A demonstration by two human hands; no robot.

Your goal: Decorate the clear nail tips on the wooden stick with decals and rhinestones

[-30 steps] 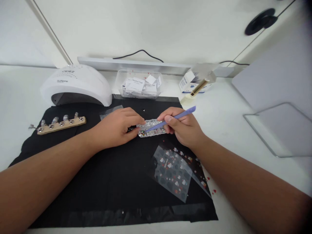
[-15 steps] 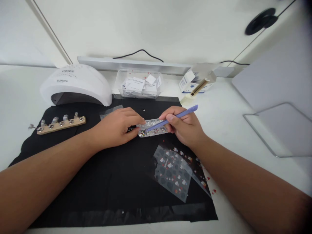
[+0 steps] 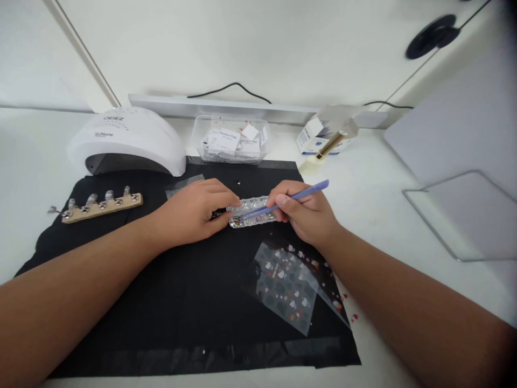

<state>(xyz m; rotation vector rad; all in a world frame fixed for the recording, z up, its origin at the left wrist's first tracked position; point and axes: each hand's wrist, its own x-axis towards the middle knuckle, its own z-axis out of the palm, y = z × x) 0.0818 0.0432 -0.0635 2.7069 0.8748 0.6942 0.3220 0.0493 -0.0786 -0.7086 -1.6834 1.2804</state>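
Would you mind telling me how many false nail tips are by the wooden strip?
5 nail tips: four along the wooden strip, one off its left end; more may be hidden.

Left hand (image 3: 193,211) steadying rhinestone tray (image 3: 252,212), right hand (image 3: 307,211) holding purple stick (image 3: 287,199)

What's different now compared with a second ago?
Very little. The right hand shifted slightly right with the purple stick, whose tip stays over the clear gem box. Nothing was picked up or let go. The left hand keeps steadying the box; the sticker sheet and nail holder did not move.
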